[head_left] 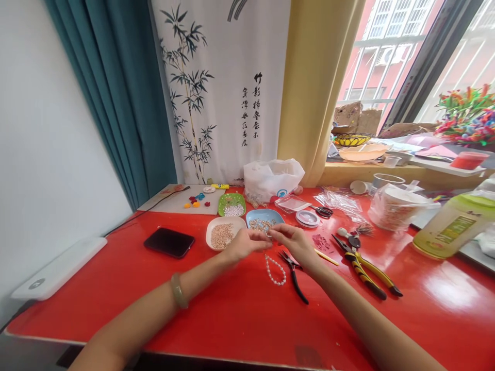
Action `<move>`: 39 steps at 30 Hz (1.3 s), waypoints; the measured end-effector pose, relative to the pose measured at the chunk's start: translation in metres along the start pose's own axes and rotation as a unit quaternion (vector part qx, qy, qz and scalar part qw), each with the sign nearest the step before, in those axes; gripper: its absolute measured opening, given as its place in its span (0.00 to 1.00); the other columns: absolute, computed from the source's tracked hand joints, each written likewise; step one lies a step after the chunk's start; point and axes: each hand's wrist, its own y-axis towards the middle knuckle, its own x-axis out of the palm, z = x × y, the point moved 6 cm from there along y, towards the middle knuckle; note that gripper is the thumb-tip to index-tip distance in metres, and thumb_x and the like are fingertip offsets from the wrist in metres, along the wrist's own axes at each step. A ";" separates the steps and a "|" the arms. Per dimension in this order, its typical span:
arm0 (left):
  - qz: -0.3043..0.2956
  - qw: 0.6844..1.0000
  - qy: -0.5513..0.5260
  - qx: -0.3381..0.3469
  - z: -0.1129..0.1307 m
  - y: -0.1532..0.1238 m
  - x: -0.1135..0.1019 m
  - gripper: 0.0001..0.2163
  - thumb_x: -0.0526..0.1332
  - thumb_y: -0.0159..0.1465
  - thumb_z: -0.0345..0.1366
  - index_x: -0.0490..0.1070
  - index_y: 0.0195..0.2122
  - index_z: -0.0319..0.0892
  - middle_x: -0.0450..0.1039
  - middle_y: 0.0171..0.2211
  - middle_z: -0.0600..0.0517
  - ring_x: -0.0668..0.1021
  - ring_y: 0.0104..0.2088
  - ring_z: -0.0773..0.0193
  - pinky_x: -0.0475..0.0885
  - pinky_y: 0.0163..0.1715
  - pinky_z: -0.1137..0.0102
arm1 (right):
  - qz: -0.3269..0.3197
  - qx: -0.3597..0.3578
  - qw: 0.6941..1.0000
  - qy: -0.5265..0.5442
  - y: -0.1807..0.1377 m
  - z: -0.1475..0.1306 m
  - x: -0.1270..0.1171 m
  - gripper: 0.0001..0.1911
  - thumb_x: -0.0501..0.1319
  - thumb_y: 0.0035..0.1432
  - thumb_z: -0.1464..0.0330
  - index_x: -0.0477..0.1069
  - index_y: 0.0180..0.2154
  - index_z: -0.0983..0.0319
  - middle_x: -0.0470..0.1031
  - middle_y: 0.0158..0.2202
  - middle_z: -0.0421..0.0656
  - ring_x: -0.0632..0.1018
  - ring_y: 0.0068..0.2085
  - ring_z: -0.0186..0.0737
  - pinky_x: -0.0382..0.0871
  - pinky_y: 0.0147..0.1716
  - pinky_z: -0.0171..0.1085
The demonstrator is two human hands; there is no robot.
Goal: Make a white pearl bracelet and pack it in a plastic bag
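Well, the beaded strand hung or lay in a loop at six o'clock from the meeting fingertips, just below them. The left hand and right hand nearly met, thumbs and fingers pinched closed; anything between them was too small to tell. The blue dish sat at twelve o'clock, black-handled pliers at five.

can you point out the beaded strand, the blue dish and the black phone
beaded strand (279,284): head view, on the beads at the bottom of its loop
blue dish (266,212): head view, on its bare far side
black phone (169,242): head view, on the middle of its screen
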 end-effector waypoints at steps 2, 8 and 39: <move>0.012 1.000 -0.002 -0.003 0.000 0.000 -0.001 0.12 0.67 0.44 0.41 0.74 0.26 0.37 0.72 0.24 0.51 0.72 0.27 0.67 0.65 0.34 0.70 | 0.010 -0.017 0.998 -0.052 -0.001 -0.001 0.002 0.10 0.59 0.48 0.61 0.70 0.27 0.62 0.71 0.25 0.39 0.71 0.30 0.37 0.63 0.32 0.36; 0.030 0.999 0.021 -0.015 -0.003 -0.001 -0.003 0.12 0.67 0.43 0.41 0.74 0.24 0.37 0.71 0.21 0.53 0.71 0.26 0.67 0.64 0.32 0.71 | 0.030 -0.099 0.964 -0.246 -0.010 -0.012 0.007 0.07 0.55 0.54 0.67 0.69 0.26 0.60 0.72 0.27 0.42 0.72 0.29 0.37 0.62 0.30 0.34; 0.039 0.996 0.073 -0.033 -0.018 0.005 -0.009 0.10 0.65 0.46 0.39 0.72 0.24 0.37 0.73 0.23 0.51 0.72 0.27 0.66 0.66 0.33 0.70 | -0.018 -0.125 0.874 -0.470 -0.015 0.003 0.021 0.10 0.49 0.59 0.71 0.68 0.33 0.61 0.75 0.30 0.44 0.74 0.28 0.37 0.57 0.25 0.31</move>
